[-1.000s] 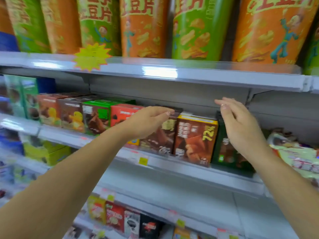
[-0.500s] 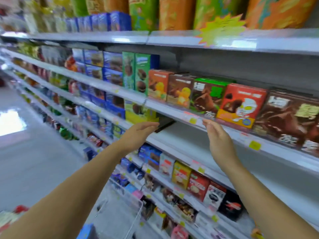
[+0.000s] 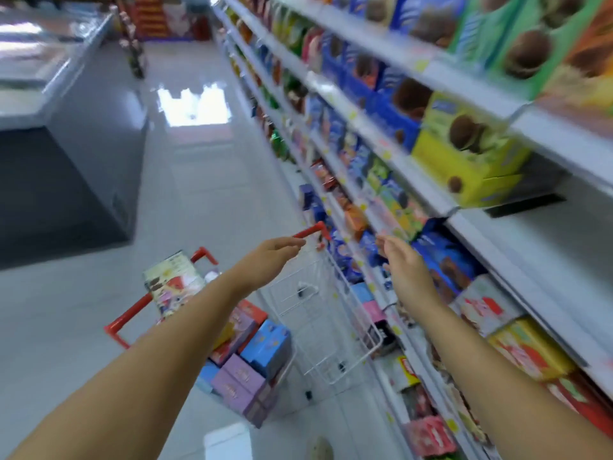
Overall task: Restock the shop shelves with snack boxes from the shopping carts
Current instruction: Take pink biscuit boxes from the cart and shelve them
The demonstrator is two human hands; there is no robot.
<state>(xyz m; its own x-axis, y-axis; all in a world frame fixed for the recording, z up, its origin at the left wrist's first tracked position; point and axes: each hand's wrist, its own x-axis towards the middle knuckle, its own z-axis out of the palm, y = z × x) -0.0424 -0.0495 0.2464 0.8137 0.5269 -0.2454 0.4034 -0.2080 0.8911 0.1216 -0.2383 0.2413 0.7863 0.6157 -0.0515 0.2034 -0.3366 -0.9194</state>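
A white wire shopping cart (image 3: pixel 331 327) with red handles stands in the aisle below me. It holds several snack boxes: a blue box (image 3: pixel 267 345), purple boxes (image 3: pixel 242 380) and a tall printed box (image 3: pixel 172 283). My left hand (image 3: pixel 268 257) hovers above the cart with fingers straight and empty. Over the cart's right rim, beside the shelves, my right hand (image 3: pixel 403 263) is also open and empty. Stocked shelves (image 3: pixel 381 127) run along the right, full of blue, yellow and green snack boxes.
A grey chest freezer (image 3: pixel 66 127) stands on the left of the aisle. Glossy white floor (image 3: pixel 185 180) stretches ahead between freezer and shelves. A bare stretch of shelf (image 3: pixel 530 247) lies at the right under the yellow boxes.
My view has swung left and down from the shelf to the aisle and cart. Both hands left the shelf's boxes and dropped, empty, toward the cart.
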